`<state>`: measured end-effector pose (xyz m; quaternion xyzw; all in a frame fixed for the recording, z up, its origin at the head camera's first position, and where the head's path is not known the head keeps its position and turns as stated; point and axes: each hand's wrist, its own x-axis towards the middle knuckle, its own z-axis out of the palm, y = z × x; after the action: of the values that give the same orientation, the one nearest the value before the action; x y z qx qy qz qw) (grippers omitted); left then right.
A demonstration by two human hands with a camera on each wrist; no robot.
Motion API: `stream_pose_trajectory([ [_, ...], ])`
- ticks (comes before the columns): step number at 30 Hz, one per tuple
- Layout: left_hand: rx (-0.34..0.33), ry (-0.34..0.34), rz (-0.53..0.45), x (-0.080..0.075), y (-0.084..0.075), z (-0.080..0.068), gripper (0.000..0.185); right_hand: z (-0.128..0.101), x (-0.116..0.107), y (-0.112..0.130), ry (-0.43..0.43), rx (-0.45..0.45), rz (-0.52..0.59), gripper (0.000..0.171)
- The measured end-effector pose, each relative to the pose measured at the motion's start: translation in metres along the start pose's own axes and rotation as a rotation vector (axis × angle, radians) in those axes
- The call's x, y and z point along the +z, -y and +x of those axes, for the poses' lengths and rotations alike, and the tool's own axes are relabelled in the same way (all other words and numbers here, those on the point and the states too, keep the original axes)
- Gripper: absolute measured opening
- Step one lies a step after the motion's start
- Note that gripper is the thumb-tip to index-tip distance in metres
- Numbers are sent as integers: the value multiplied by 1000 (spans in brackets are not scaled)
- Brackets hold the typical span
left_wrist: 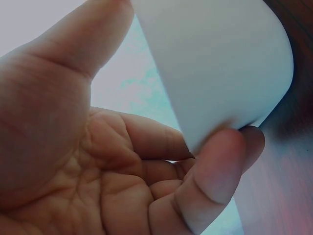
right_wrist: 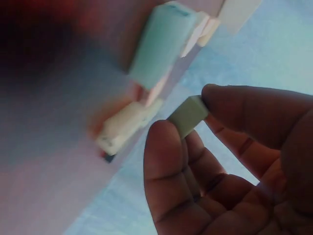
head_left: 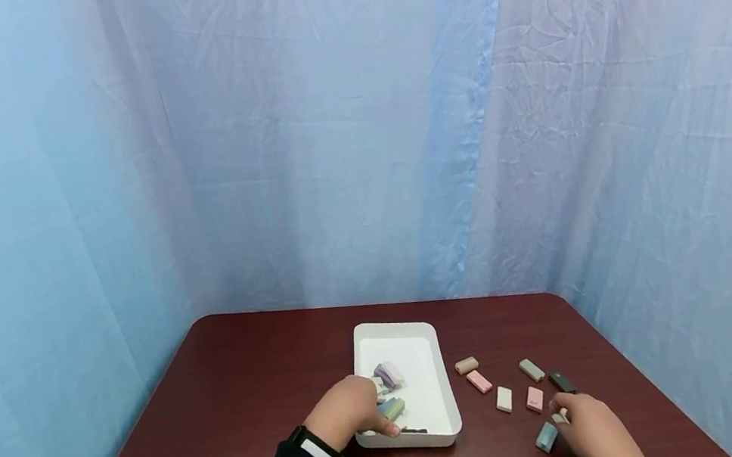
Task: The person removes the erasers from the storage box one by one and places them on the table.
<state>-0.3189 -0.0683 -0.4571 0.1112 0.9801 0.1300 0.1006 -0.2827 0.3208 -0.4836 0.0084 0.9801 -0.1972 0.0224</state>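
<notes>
My left hand (head_left: 349,411) grips the left side wall of a white tray (head_left: 429,373), with the thumb over the near-left rim. Close up in the left wrist view, its fingers curl against the tray wall (left_wrist: 220,63). My right hand (head_left: 596,425), at the right of the table, pinches a small pale green block (right_wrist: 188,116) between thumb and fingertips. Just below that hand in the head view lies a blue block (head_left: 546,436). A pink block (head_left: 534,399) and a dark block (head_left: 562,382) are also close by.
Inside the tray, purple (head_left: 389,375) and green-yellow (head_left: 395,408) blocks lie along the left side, partly behind my left hand. Between tray and right hand are a beige block (head_left: 467,365), another pink block (head_left: 479,381), a white block (head_left: 504,399) and a grey-green block (head_left: 531,370).
</notes>
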Motion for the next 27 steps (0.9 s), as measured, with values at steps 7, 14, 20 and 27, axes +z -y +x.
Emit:
stream_pose_trajectory([
  [7, 3, -2, 5, -2, -1, -1, 58, -9, 9, -16, 67, 81, -10, 8],
  [14, -7, -7, 18, -2, -1, -2, 61, -12, 11, -21, 112, 106, 2, 7],
  [20, -6, -11, 25, -1, -2, -2, 63, -11, 11, -21, 124, 101, -11, 10],
  [27, -13, -13, 26, -1, -2, -2, 65, -11, 10, -20, 120, 99, -18, 13],
])
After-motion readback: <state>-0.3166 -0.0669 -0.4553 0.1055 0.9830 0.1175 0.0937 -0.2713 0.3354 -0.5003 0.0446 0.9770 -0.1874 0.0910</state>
